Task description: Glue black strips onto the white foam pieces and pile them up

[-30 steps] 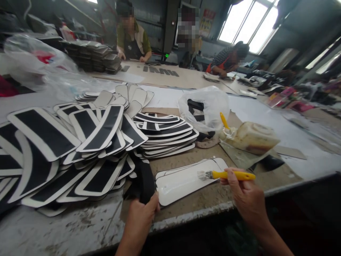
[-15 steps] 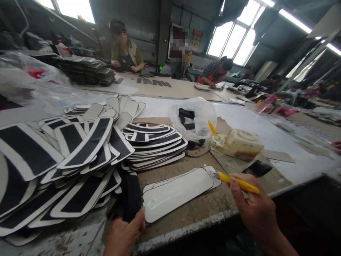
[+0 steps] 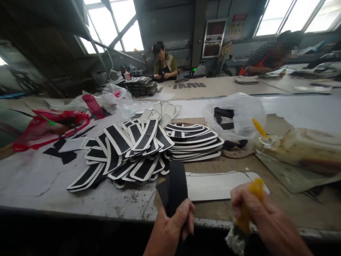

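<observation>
In the head view, my left hand (image 3: 174, 222) is closed around the lower end of a curved black strip (image 3: 178, 183), which stands up from the fist. My right hand (image 3: 257, 208) grips a yellow-handled brush (image 3: 243, 223) beside the table's front edge. Its bristles point down, caked with white paste and blurred. Between and behind the hands lie overlapping long white pieces (image 3: 209, 186) with rounded corners, partly covered by the strip and the right hand. Farther left spreads a heap of white pieces with black centres (image 3: 145, 170), next to a neater stack of curved ones (image 3: 195, 145).
A stained plastic container (image 3: 309, 147) with another yellow handle (image 3: 259, 127) at its mouth stands on the right. Behind the stack sits a clear plastic bag (image 3: 247, 110) of black pieces. Red packaging (image 3: 50, 129) lies at left. Two people work across the table.
The view has swung left. My right hand has moved the brush off the white pieces, toward the table edge, bristles now downward. My left hand now holds the black strip upright.
</observation>
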`<state>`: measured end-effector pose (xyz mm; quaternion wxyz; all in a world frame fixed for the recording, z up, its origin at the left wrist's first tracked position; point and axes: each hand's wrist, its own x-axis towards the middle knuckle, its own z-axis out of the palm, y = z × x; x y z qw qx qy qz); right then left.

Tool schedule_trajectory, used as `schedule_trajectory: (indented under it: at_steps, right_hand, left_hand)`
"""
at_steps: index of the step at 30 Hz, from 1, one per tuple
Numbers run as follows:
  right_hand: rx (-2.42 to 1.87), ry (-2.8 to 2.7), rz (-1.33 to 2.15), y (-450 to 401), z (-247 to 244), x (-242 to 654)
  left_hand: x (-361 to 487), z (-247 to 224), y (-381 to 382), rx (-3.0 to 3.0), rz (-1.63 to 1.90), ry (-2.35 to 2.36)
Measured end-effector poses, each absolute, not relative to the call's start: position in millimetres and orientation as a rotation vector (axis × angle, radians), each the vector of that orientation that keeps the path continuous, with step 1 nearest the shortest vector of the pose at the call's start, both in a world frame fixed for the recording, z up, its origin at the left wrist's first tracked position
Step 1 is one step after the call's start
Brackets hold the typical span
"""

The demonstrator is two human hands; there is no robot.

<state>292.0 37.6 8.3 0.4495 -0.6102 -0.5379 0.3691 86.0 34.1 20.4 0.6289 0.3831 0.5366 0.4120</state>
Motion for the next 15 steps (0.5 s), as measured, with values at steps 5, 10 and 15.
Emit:
schedule_trajectory:
  at_steps: [5, 10, 15]
  right_hand:
    - [-1.264, -1.151, 1.545, 39.1, 10.8, 242.5]
    - [-1.306, -1.019, 1.657, 27.0, 13.3, 242.7]
    - [-1.315, -1.065, 1.583, 15.8, 2.0, 250.4]
  left_hand:
    - [106.9, 11.3, 16.6, 0.903, 0.884, 1.154]
    - [118.5, -4.2, 7.8, 0.894, 0.814, 1.107]
    - [125.3, -16.7, 3.3, 0.942, 0.823, 1.091]
